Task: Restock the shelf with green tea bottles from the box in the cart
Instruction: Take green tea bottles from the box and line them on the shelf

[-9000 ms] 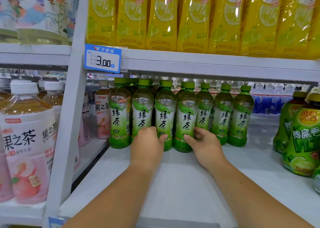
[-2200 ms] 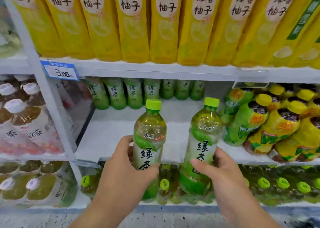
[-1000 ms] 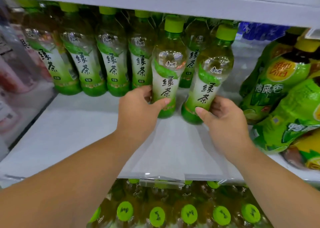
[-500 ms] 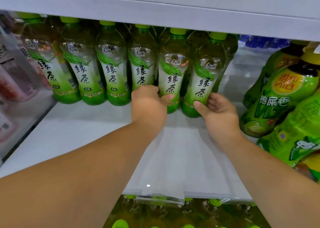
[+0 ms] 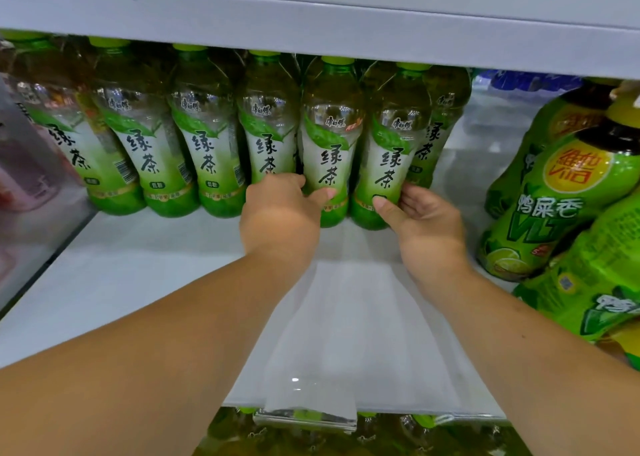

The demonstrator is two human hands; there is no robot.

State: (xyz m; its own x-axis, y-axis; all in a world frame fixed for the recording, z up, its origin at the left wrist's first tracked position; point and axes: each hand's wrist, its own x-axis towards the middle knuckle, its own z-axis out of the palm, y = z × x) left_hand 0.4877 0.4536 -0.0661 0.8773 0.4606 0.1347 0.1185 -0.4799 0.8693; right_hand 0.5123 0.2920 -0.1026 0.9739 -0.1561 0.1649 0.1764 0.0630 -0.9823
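Note:
A row of green tea bottles with green caps stands upright at the back of the white shelf. My left hand grips the base of one green tea bottle, which stands in line with the row. My right hand holds the neighbouring green tea bottle at its base, at the row's right end. Both bottles stand upright with their bottoms on the shelf. The box and the cart are out of view.
Green lime-drink bottles lean in a pile at the right. The shelf board above hangs just over the caps. Pinkish bottles sit behind a clear divider at the left. More bottles show on the shelf below.
Both hands carried a bottle each from in front of the shelf into the back, and set them down beside the row. Over the last second the bottles went from tilted to upright.

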